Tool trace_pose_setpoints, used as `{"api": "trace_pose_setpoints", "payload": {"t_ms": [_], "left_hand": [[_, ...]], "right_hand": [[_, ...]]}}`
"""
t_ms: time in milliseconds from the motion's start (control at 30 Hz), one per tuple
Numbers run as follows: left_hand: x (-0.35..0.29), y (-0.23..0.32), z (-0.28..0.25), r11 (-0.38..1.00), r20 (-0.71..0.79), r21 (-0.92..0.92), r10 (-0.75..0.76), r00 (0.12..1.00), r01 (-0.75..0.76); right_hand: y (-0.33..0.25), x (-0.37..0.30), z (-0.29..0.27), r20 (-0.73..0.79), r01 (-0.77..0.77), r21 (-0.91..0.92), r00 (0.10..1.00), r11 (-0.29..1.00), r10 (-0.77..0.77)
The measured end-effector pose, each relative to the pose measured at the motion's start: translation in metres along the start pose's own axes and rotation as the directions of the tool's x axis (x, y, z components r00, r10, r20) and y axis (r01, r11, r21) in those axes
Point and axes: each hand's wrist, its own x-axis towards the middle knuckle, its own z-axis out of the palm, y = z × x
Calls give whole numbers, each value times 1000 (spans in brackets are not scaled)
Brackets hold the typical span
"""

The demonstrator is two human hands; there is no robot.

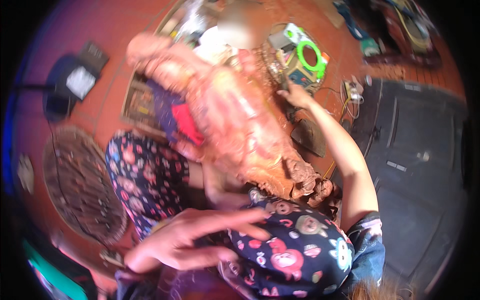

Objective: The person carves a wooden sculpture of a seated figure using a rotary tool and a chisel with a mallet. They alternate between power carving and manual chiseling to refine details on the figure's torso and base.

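Editor: What fills the foreground?

Photographer: The left hand [185,237], poised over the lap of patterned trousers [310,257]. Its grip is loose, thumb and fingers apart, with nothing visible between them. The hand probably stays clear because nothing there needs holding.

Editor: And just beyond the knees?

Photographer: A reddish figure [240,120] lies aslant on its back, its curled lower end close by one knee and its head toward the upper left. My guess is that the legs flank it to keep it within easy reach. Red cloth [186,124] and dark blue cloth [162,107] show along its side, perhaps as padding against knocks.

Editor: What flanks the scene?

Photographer: A basket [122,222] at left, laid with thin pieces too blurred to name, seemingly spread out for easy picking. At right, a dark panel [415,185].

Editor: Farther out?

Photographer: The right hand [297,96], arm outstretched past the figure, at the near edge of a crowded tray [270,65]. Whether its grip is closed on something, I cannot tell. A green ring [302,54] sits in the tray, and past it all runs red floor [342,42].
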Motion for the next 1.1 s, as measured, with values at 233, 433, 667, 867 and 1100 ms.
{"api": "trace_pose_setpoints", "payload": {"t_ms": [233, 433, 667, 867, 1100], "left_hand": [[-27, -18, 8, 978, -506, -60, -200, 839, 197], [-23, -20, 7, 977, -532, -121, -215, 819, 178], [-22, -28, 5, 979, -538, -102, -204, 818, 177], [-12, -31, 7, 979, -573, -65, -196, 796, 194], [-32, -31, 2, 986, -543, -101, -164, 823, 130]], "right_hand": [[-19, 35, 39, 133, -25, -32, 991, 999, 29], [-38, 42, 56, 102, -61, -55, 993, 997, 66], [-30, 29, 68, 167, -73, -185, 980, 980, 104], [-24, 24, 58, 174, -118, -205, 972, 972, 155], [-40, 21, 17, 84, 325, -183, 946, 928, -314]]}}
